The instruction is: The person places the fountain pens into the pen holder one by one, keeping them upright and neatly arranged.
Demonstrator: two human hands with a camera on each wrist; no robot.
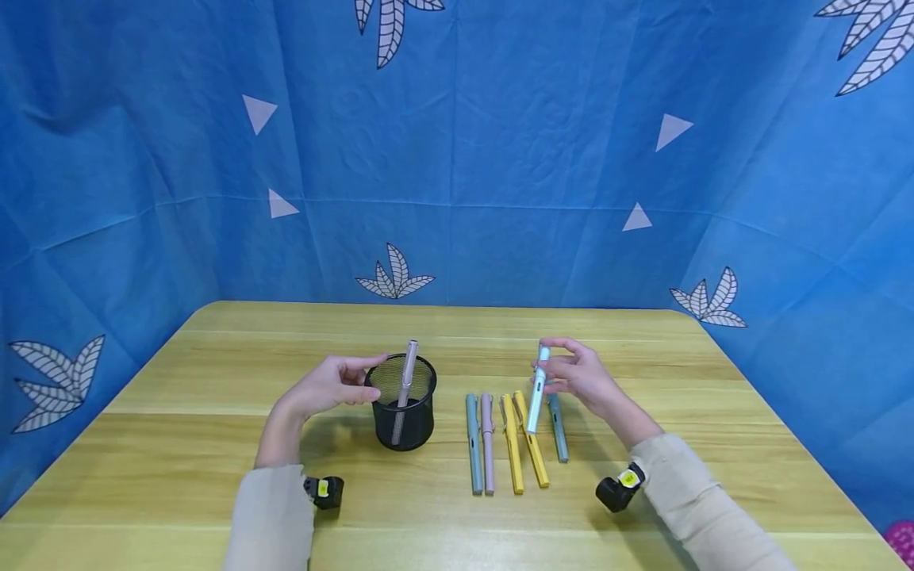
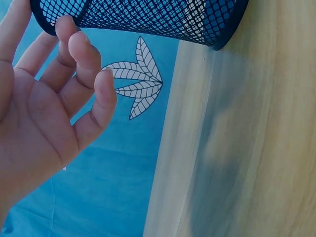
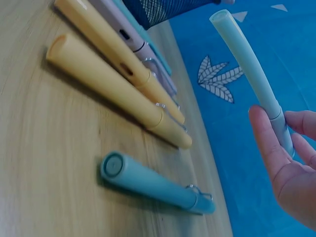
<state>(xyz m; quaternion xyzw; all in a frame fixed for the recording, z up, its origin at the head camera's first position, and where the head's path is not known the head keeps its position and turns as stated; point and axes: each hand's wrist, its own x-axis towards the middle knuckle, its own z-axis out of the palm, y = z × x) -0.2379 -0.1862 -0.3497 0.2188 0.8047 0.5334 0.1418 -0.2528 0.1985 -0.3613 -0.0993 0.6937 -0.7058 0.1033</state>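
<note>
1. Right wrist view: a pale blue pen (image 3: 252, 69) is pinched near its upper end by the fingers (image 3: 266, 143) of the right hand (image 1: 581, 377), thumb on one side and fingertips on the other, so this hand is grasping the pen.
2. The pen is held clear of the counter (image 1: 178, 444), nearly upright and slightly tilted, with its lower tip hanging just above the row of pens lying below.
3. The left hand (image 1: 324, 387) is seen with relaxed, gently bent fingers (image 2: 81, 54) laid against the rim and wall of the black mesh cup (image 1: 400, 412); nothing is clasped in it, and the cup is only touched.
4. A pink pen (image 1: 405, 388) stands leaning inside the cup, its top above the rim.
5. On the counter between cup and right hand, five pens lie side by side: a teal pen (image 1: 473, 444), a lilac pen (image 1: 487, 444), two yellow pens (image 1: 521, 444), and a grey-blue pen (image 1: 558, 432) nearest the right hand.
6. As a judgement, the light pinch so close to one end could let the held pen swing or slip, and it might be dropped onto the row and scatter it.
7. The cup is judged light; it could be tipped or slid if it is knocked by the pen, since it is steadied only by a loose touch.
</note>
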